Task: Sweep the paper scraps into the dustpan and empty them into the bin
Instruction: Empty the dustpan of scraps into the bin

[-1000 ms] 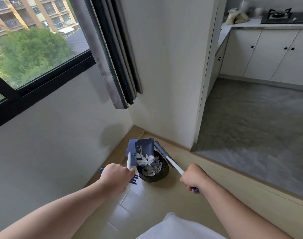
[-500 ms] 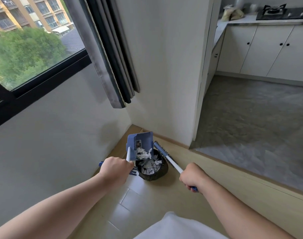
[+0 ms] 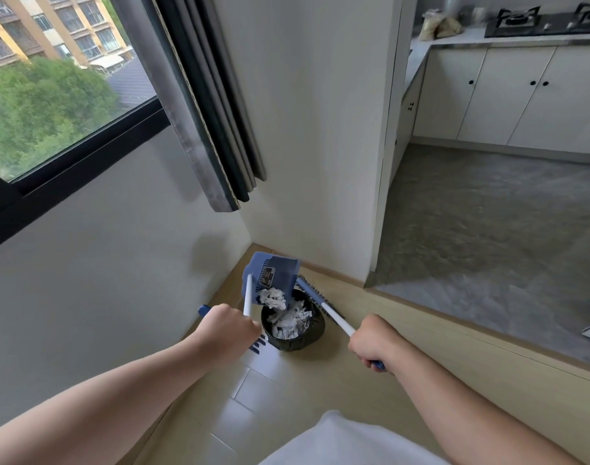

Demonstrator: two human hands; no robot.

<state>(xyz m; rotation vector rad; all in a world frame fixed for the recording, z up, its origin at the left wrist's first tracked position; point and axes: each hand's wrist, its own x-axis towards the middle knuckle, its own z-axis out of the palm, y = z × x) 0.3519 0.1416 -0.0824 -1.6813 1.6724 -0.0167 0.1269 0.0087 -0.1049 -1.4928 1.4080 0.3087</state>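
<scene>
Head view: left hand [image 3: 227,328] grip clamped on the dustpan [image 3: 270,277] handle, pan tipped mouth-down over the bin [image 3: 292,325]; paper scraps [image 3: 272,297] sliding from pan lip toward bin, directly below-right of that grip; right hand [image 3: 374,342] closed round the broom [image 3: 323,305] handle, shaft angled away past the bin's far side.

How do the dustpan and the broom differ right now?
The dustpan is raised and tipped over the bin, scraps sliding out; the broom is angled down beside the bin. The left hand holds the dustpan, the right hand the broom. Both are blue with white handles.
</scene>
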